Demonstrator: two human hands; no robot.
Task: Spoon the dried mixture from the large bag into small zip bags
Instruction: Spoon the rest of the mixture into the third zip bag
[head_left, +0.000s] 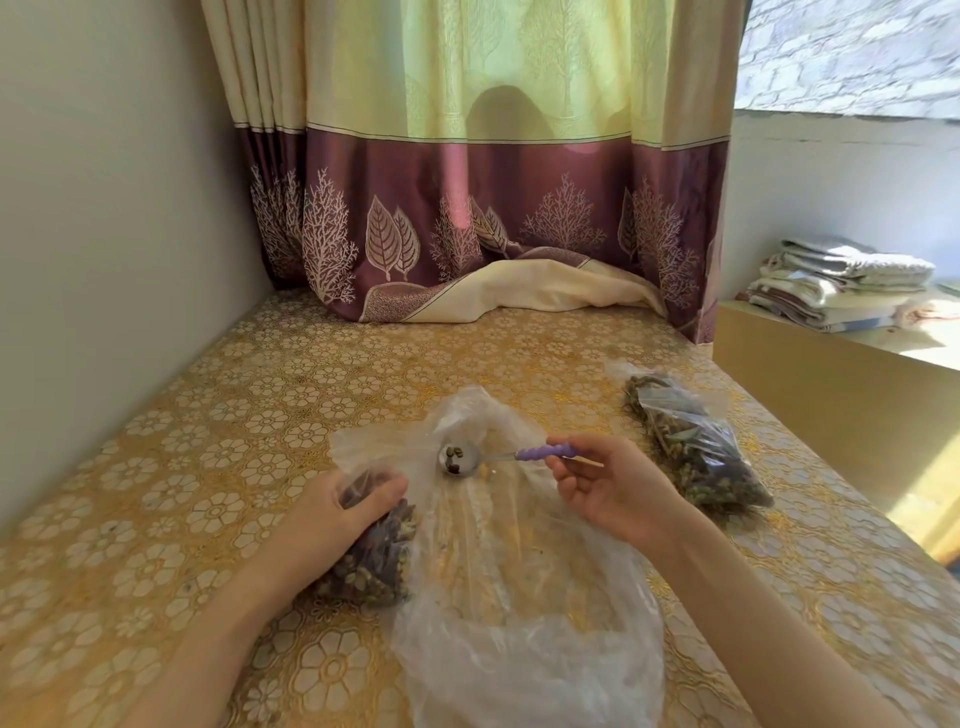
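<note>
A large clear plastic bag (519, 597) lies nearly flat on the table in front of me, with only a few bits inside. My left hand (337, 514) grips the top of a small zip bag (374, 561) filled with the dark dried mixture, just left of the large bag. My right hand (608, 493) pinches the purple handle of a metal spoon (460, 460). The spoon's bowl holds a few dried pieces and hovers over the large bag, a little right of the small bag's mouth.
Another filled small zip bag (696, 447) lies at the right on the gold flower-patterned tablecloth (182, 467). A wall runs along the left, a curtain (467, 234) hangs at the back. Folded towels (841, 280) sit on a ledge to the right.
</note>
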